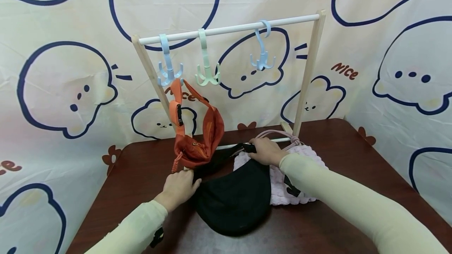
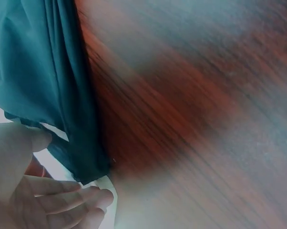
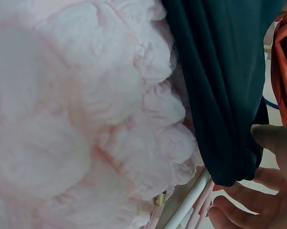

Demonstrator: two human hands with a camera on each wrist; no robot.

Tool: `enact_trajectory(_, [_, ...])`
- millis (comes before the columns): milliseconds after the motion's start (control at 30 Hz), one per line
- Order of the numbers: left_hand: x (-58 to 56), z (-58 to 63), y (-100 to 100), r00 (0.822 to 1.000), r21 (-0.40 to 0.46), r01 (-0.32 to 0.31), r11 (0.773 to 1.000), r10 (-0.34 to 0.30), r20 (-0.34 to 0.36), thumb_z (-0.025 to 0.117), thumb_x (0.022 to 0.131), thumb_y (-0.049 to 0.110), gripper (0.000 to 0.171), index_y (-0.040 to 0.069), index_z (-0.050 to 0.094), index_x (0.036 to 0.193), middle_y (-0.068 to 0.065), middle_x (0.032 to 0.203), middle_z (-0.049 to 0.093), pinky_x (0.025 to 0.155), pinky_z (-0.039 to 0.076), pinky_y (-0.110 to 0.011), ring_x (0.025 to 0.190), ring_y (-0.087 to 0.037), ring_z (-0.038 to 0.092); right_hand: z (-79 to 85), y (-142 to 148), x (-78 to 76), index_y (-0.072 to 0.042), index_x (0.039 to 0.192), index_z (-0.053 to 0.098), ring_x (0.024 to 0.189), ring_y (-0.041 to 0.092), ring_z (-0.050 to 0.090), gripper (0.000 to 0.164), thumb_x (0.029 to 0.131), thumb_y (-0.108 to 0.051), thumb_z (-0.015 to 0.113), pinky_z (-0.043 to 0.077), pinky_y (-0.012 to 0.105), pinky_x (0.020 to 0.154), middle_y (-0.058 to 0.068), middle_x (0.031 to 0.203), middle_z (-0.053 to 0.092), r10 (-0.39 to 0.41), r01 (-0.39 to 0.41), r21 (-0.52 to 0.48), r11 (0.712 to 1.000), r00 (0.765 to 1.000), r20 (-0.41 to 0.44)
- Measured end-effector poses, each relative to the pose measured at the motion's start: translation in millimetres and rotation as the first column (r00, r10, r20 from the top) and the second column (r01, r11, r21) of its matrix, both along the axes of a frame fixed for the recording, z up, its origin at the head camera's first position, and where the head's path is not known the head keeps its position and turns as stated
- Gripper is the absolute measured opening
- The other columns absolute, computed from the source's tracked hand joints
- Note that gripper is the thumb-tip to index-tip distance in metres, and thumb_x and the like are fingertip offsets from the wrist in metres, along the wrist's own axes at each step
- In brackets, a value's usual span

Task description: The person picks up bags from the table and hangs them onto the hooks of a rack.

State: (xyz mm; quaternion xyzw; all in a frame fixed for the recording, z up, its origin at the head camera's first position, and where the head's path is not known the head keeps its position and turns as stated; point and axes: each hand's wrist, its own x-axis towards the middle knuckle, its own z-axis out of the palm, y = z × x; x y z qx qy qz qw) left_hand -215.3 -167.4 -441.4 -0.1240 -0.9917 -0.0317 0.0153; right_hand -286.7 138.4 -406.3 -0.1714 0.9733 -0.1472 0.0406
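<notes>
A black crescent-shaped shoulder bag (image 1: 233,201) is held above the brown table, its rounded bottom toward me. My left hand (image 1: 178,187) grips its left upper corner; in the left wrist view the thumb lies on the near side of the dark cloth (image 2: 34,71), with fingers around its end. At the opposite corner, beside the strap, my right hand (image 1: 266,152) holds the bag, and the right wrist view shows thumb and fingers about the cloth (image 3: 224,86). Behind and right of it lies a pale pink puffy bag (image 1: 310,154), partly covered by the black one and my right arm.
A white rod (image 1: 229,29) on wooden posts carries a left blue hook (image 1: 167,66), a green hook (image 1: 206,68) and a right blue hook (image 1: 262,56). From the left blue hook hangs an orange bag (image 1: 195,154), close above my left hand. A printed cloth surrounds the table (image 1: 353,160).
</notes>
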Motion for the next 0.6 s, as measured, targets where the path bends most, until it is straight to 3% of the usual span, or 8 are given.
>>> enact_trajectory(167, [-3.9, -2.4, -0.2, 1.0, 0.011, 0.003, 1.0, -0.003, -0.02, 0.065, 0.098, 0.037, 0.034, 0.012, 0.06, 0.075, -0.007, 0.071, 0.061, 0.051, 0.048, -0.04, 0.056, -0.021, 0.058, 1.1, -1.0, -0.5, -0.004, 0.14, 0.057, 0.113, 0.032, 0.067, 0.05, 0.097, -0.028, 0.067, 0.054, 0.047, 0.095, 0.017, 0.129, 0.068, -0.008, 0.008, 0.015, 1.0, 1.0, -0.004])
enact_trajectory(400, [-5.4, -7.0, 1.6, 0.996, 0.021, 0.032, 0.999, -0.03, -0.088, 0.073, 0.092, 0.03, 0.025, 0.006, 0.068, 0.099, -0.014, 0.088, 0.065, 0.054, 0.052, -0.045, 0.065, -0.027, 0.065, 2.5, -1.5, -0.4, -0.004, 0.135, 0.06, 0.108, 0.031, 0.068, 0.045, 0.097, -0.026, 0.067, 0.055, 0.047, 0.092, 0.017, 0.123, 0.07, -0.002, 0.002, 0.015, 1.0, 1.0, -0.003])
enact_trajectory(600, [-4.5, -11.3, 0.6, 0.991, 0.037, 0.054, 0.998, -0.049, -0.126, 0.078, 0.088, 0.023, 0.021, 0.008, 0.067, 0.097, -0.014, 0.084, 0.065, 0.054, 0.052, -0.046, 0.064, -0.028, 0.065, 0.3, -0.2, 0.2, -0.005, 0.13, 0.061, 0.104, 0.03, 0.069, 0.039, 0.098, -0.025, 0.067, 0.055, 0.046, 0.088, 0.015, 0.118, 0.07, -0.006, 0.006, 0.017, 1.0, 1.0, -0.017])
